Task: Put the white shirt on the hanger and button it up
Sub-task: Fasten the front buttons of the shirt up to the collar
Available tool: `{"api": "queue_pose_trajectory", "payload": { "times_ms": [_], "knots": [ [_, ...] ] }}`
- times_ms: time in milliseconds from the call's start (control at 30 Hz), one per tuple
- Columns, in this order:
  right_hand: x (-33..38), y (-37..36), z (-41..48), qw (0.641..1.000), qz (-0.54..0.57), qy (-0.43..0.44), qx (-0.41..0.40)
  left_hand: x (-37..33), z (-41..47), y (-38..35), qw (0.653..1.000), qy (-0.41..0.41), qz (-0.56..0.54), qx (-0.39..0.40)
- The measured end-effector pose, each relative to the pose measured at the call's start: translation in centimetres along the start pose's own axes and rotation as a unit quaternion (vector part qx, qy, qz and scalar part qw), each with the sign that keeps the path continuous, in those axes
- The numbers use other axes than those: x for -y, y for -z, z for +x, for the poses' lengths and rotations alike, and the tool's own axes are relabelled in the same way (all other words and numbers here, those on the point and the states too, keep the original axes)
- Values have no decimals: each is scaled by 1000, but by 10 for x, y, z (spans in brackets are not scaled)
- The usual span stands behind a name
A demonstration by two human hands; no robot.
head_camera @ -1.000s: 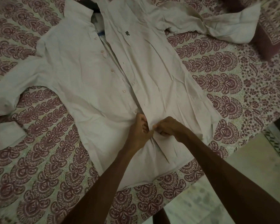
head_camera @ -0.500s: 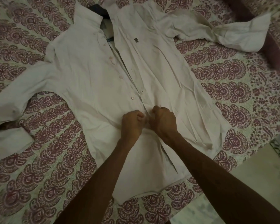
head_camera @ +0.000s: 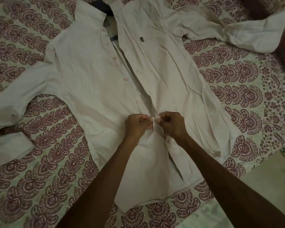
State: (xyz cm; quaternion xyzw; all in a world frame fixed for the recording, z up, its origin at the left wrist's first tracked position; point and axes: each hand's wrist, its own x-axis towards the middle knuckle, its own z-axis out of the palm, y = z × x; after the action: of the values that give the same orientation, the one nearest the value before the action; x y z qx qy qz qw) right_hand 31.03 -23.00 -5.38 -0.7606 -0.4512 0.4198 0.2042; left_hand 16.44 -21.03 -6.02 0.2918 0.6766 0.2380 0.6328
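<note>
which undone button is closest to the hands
The lowest pale pink button on the white shirt, just above the left hand; the other three visible ones sit farther away, higher up the shirt.

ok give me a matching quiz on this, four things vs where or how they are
Things: 1 logo; 2 buttons above the hands; 3 left hand; 4 sheet.
States: a) maroon print; b) pinches the shirt front edge; c) undone; d) dark, on the chest.
Pairs: 1-d; 2-c; 3-b; 4-a.
</note>
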Motion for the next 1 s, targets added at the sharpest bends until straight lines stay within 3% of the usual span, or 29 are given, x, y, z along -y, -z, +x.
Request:
{"api": "queue_pose_trajectory", "payload": {
  "times_ms": [100, 333, 567, 867, 1000],
  "knots": [
    [-2, 0, 3, 1000, -18, 7, 17, -6, -1, 0, 999, 22, -29, 26],
    [-1, -2, 5, 997, -51, 52, 22, -9, 0, 1, 999, 0, 14, 36],
    [-7, -7, -5, 998, 48, 41, -26, -10, 1, -4, 999, 0, 35, 18],
    [-14, 2, -5, 992, 120, 32, 38, -16, 2, -3, 996, -10, 82, 30],
    [-15, 1, -8, 988, 149, 38, 22, -19, 3, -4, 993, -17, 109, 33]
  ]
}}
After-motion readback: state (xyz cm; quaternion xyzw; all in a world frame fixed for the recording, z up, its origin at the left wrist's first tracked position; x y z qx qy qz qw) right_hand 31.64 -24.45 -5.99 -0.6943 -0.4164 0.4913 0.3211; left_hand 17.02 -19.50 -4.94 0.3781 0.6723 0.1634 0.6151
